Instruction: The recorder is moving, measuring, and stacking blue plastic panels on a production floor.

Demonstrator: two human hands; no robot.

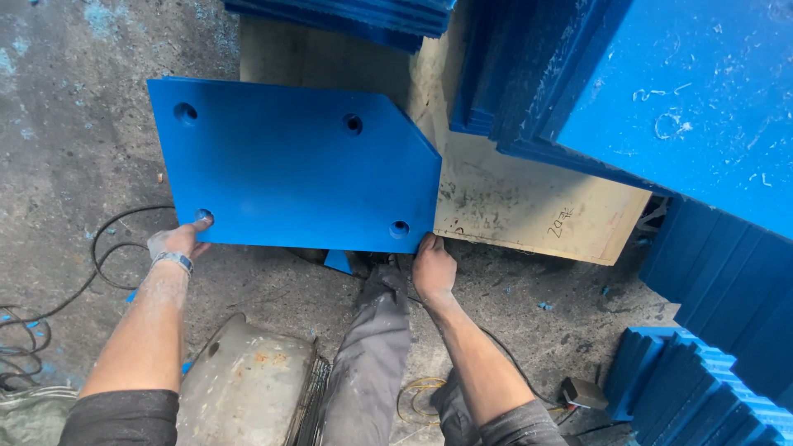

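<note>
A flat blue plastic panel (pixel 293 165) with a clipped corner and several round holes is held level above the floor. My left hand (pixel 178 241), with a wristband, grips its near left corner. At the near right corner, beside a hole, my right hand (pixel 433 268) holds the edge. The panel's far right side overlaps a pale wooden board (pixel 529 206).
Stacks of blue panels stand at the top (pixel 363 16), at the right (pixel 686 91) and at the lower right (pixel 702 388). A grey metal housing (pixel 244 384) sits near my legs. Black cables (pixel 99 256) loop across the dirty concrete floor at left. A small black box (pixel 585 393) lies at lower right.
</note>
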